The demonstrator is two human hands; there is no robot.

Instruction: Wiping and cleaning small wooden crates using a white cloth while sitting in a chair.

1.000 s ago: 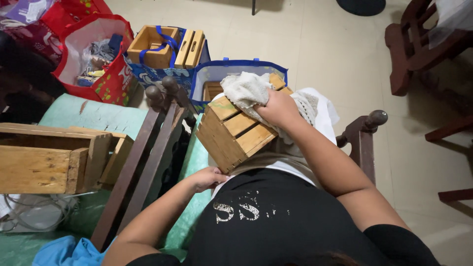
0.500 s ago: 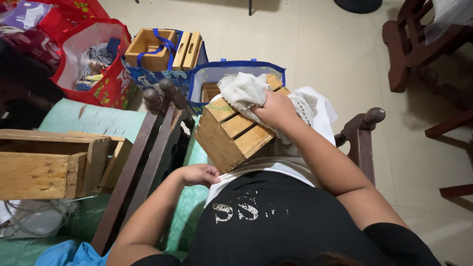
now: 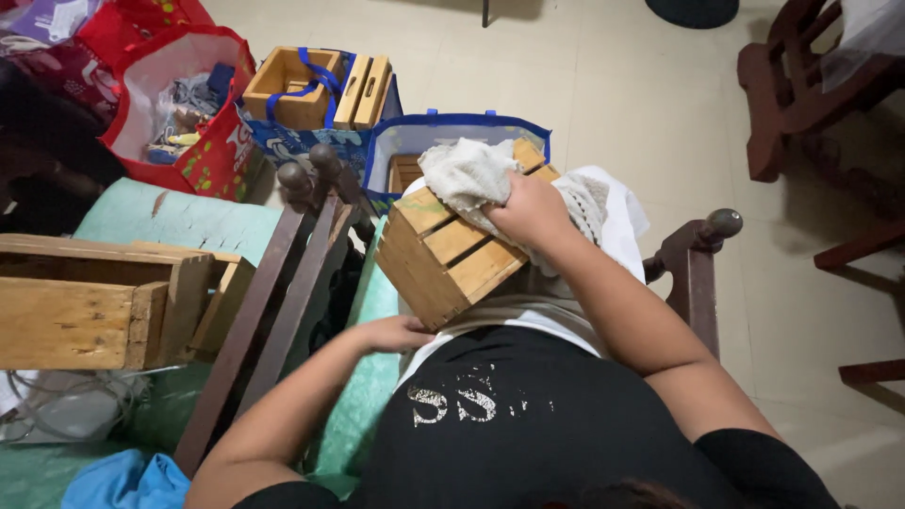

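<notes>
Right hand [image 3: 533, 209] presses a pale cloth [image 3: 468, 172] flat onto the top of the wooden crate [image 3: 451, 253] resting tilted on my lap.
Its fingers are curled over the cloth; my left hand [image 3: 394, 333] lies loosely cupped at the crate's lower corner, holding nothing that I can see. I judge the slatted crate stiff, light enough for one hand and rough-edged, best gripped by its end boards; the cloth is limp. Chair arms [image 3: 696, 273] hem me in on both sides, a blue bag [image 3: 436, 127] blocks ahead, and open floor [image 3: 613, 85] lies beyond.
</notes>
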